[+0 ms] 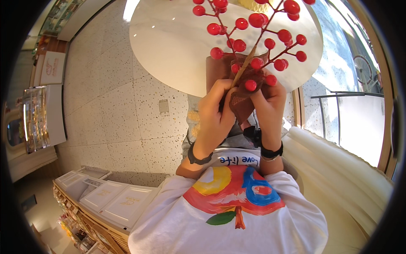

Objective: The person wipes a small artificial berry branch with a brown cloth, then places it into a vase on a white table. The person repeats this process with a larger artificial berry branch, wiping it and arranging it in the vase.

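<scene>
Berry sprays with glossy red berries (241,23), seemingly artificial, rise from between my hands above the tabletop. At their base is dark brown wrapping material (219,71), perhaps paper or fabric, with a folded, mesh-textured part (239,103) hanging lower. My left hand (215,109) pinches this wrapping near a tan strip or stem (245,66) that slants up among the berries. On the other side my right hand (269,103) grips the wrapping's edge with its thumb in front. Its other fingers are partly hidden by the wrapping and berries.
Before me stands a white round table (168,47), with a yellow openwork item (253,4) at its far edge. A black strap (252,135) hangs by my right wrist. White boxes (127,201) top a cabinet at lower left. A cream curtain (330,162) and window lie right.
</scene>
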